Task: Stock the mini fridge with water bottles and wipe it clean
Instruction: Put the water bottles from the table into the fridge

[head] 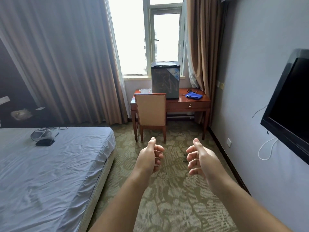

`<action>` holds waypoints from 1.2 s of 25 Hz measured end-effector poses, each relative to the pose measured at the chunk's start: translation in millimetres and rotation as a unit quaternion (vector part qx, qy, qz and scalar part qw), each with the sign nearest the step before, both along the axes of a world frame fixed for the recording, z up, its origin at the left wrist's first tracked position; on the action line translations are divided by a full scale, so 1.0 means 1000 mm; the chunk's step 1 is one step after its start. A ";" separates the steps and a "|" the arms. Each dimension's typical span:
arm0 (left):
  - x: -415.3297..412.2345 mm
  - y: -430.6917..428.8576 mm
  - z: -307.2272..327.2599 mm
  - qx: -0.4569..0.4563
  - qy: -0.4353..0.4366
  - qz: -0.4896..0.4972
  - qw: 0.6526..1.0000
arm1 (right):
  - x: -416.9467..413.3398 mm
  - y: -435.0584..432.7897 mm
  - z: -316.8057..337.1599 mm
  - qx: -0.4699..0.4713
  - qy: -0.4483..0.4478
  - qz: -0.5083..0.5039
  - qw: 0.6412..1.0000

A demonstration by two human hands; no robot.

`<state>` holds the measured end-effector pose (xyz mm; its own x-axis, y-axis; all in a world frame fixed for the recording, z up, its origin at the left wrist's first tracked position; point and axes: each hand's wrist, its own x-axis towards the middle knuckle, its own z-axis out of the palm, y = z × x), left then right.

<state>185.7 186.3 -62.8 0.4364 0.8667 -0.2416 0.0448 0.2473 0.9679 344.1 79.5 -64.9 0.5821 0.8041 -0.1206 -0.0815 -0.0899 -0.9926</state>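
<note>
Bed: on your far left lies a bed with a wrinkled pale blue-grey sheet [55,158], and a small flat black box [45,142] sits on it beside a pale bundle with a cord.

Water bottles: clear plastic bottles [145,90] lie on their sides at the left end of the desktop, just beside the fridge. How many there are is too small to tell.

Chair: a wooden chair with a woven tan back [151,111] stands pushed in at the desk, between you and the bottles.

Left hand: your bare left hand [149,155] hangs in the air over the patterned green carpet [175,198], thumb up, fingers loosely curled around nothing.

Mini fridge: the small dark grey box-shaped fridge [165,79] stands upright on the glossy red-brown wooden desk [190,104], door closed and facing you, under the window.

Right hand: your bare right hand [200,158] mirrors the other, thumb up, fingers loosely bent and holding nothing.

Cloth: a crumpled bright blue cloth [194,95] lies on the desktop to the right of the fridge.

Key relation: everything you need lies straight ahead and well apart from both hands. The bottles sit on your left hand's side and the cloth on your right's, so I'd judge you must walk to the desk first.

Television: a flat black screen [291,101] hangs on the right wall.
</note>
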 end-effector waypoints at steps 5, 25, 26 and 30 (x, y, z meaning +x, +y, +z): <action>0.086 0.075 -0.013 -0.025 0.005 0.013 1.000 | 0.086 0.084 -0.012 -0.028 0.019 0.007 0.999; 0.305 0.554 -0.021 -0.051 -0.032 -0.013 0.998 | 0.290 0.556 -0.032 -0.040 0.032 -0.025 0.998; 0.320 0.576 -0.026 -0.053 -0.032 -0.016 0.998 | 0.304 0.578 -0.036 -0.042 0.033 -0.025 0.998; 0.382 0.649 -0.045 -0.062 -0.027 -0.014 0.998 | 0.364 0.655 -0.049 -0.037 0.039 -0.018 0.998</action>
